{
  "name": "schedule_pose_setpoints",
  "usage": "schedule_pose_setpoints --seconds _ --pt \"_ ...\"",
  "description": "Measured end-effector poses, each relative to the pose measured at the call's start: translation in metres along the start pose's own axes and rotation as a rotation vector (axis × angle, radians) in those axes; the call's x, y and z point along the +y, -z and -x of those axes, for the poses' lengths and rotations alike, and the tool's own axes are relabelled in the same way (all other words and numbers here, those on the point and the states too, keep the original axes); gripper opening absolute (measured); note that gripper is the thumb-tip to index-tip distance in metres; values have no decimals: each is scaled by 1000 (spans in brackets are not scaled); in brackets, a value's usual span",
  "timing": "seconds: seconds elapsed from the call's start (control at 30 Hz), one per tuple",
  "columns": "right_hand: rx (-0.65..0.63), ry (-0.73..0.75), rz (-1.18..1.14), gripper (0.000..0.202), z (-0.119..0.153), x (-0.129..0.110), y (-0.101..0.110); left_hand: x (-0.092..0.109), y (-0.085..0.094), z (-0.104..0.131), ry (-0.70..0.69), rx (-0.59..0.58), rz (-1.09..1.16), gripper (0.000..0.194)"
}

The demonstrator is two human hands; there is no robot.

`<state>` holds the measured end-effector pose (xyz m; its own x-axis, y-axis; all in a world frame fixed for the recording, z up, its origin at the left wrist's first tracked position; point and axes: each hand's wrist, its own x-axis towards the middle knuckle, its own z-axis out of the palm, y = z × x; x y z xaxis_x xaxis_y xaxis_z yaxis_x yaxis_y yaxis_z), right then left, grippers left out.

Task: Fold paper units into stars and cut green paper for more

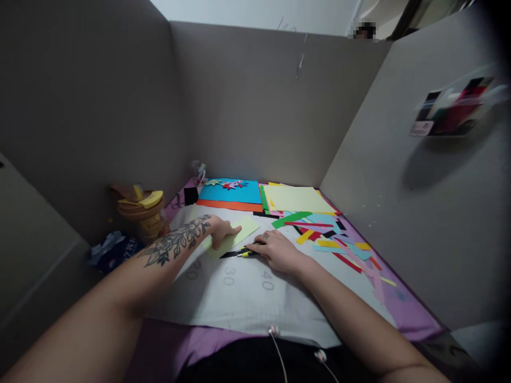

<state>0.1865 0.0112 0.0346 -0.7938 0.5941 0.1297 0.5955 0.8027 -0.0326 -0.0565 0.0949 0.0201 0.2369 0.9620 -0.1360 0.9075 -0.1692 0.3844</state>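
Note:
A sheet of pale green paper (244, 227) lies at an angle on the whitish mat. My left hand (222, 231) rests on this paper, index finger stretched out and thumb apart, holding nothing. To its right, my right hand (275, 250) is closed on a black and yellow box cutter (239, 252). The cutter lies low over the mat, its dark blade pointing left just below the paper's near edge. Whether the blade touches the paper I cannot tell.
Coloured paper strips (319, 234) are scattered right of my hands. Behind are a blue sheet (235, 192) bearing small paper stars and a cream paper stack (297, 198). A brown and yellow pot (149, 213) stands left. Grey partitions (255, 106) enclose the table.

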Motion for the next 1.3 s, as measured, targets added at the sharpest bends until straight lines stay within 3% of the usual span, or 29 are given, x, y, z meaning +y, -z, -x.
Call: schedule_pose_setpoints --seconds 0.13,0.23,0.4,0.5,0.57,0.67,0.77,0.93,1.03,1.1,1.2,1.3 --pt "4 48 -31 38 -9 -16 -3 1 7 -3 -47 -127 24 58" --pt "7 84 -76 38 -11 -23 -3 3 13 1 -38 -154 -8 56" --pt "-3 168 -291 47 3 -2 3 10 18 10 -91 -190 -123 49" --pt "77 63 -474 50 21 27 10 16 17 11 -108 -168 -164 55" --pt "212 -72 -586 49 34 47 12 20 15 9 -32 -116 -185 67" --pt "392 -251 -660 48 50 73 11 24 12 6 83 -155 -120 83" --pt "462 -370 -663 49 60 93 4 27 12 6 124 -187 -41 78" --pt "519 -518 -638 48 64 117 -11 38 27 11 80 -75 -28 29" --pt "562 -576 -613 49 64 123 -14 54 42 21 10 83 -94 28" --pt "591 -591 -579 49 64 123 -14 67 48 31 -102 309 -287 30" --pt "590 -578 -489 49 64 121 -13 80 41 45 -253 215 -412 25" --pt "499 -553 -356 48 64 119 -13 75 22 50 -277 146 -365 32"
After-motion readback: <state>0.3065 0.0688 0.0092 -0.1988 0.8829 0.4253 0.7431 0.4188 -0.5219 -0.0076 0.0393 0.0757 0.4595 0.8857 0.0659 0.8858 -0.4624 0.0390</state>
